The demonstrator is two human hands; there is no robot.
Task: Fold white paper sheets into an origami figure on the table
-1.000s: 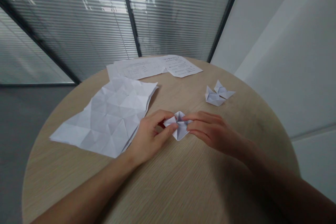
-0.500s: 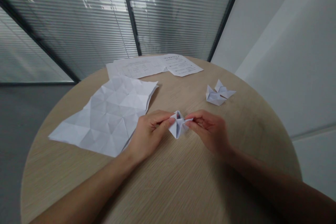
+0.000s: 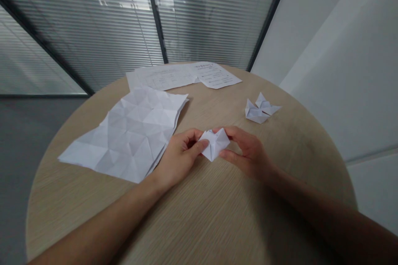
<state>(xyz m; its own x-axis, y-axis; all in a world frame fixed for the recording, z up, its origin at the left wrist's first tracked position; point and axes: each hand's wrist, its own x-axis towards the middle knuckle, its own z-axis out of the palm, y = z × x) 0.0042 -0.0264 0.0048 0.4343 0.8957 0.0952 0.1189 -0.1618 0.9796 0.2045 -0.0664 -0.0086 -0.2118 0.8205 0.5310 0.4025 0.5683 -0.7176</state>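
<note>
A small white folded paper piece (image 3: pixel 214 144) is lifted slightly above the round wooden table (image 3: pixel 217 223) near its middle. My left hand (image 3: pixel 178 158) pinches its left side between thumb and fingers. My right hand (image 3: pixel 247 153) grips its right side, thumb below and fingers curled behind it. Both hands are closed on the paper.
A large creased white sheet (image 3: pixel 130 132) lies flat to the left of my hands. Two printed sheets (image 3: pixel 183 75) rest at the table's far edge. Two finished folded paper pieces (image 3: pixel 260 109) sit to the right. Glass walls with blinds (image 3: pixel 108 20) stand behind the table.
The folded piece went from lying pressed on the table to being lifted and turned in both hands. My right fingers curled from stretched out to wrapped round its right side.
</note>
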